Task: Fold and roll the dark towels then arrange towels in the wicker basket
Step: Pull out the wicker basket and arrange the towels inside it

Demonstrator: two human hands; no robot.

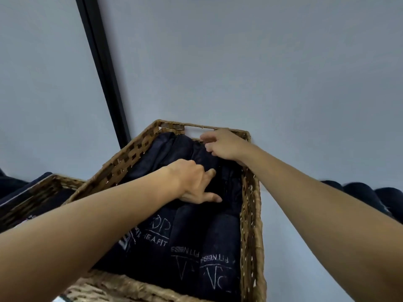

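A brown wicker basket (251, 225) stands in the middle of the head view, filled with several rolled dark navy towels (187, 243) bearing white stitched logos. My left hand (194, 182) lies inside the basket, fingers spread and pressing on a rolled dark towel (202, 158) in the far row. My right hand (224, 144) is at the far right corner by the rim, fingers curled on the far end of that same towel. Whether it truly pinches the cloth is hard to tell.
A second wicker basket (43, 192) with dark cloth in it stands at the left. More rolled dark towels (370, 197) lie at the right edge. A pale grey wall with a black vertical strip (100, 68) rises behind the basket.
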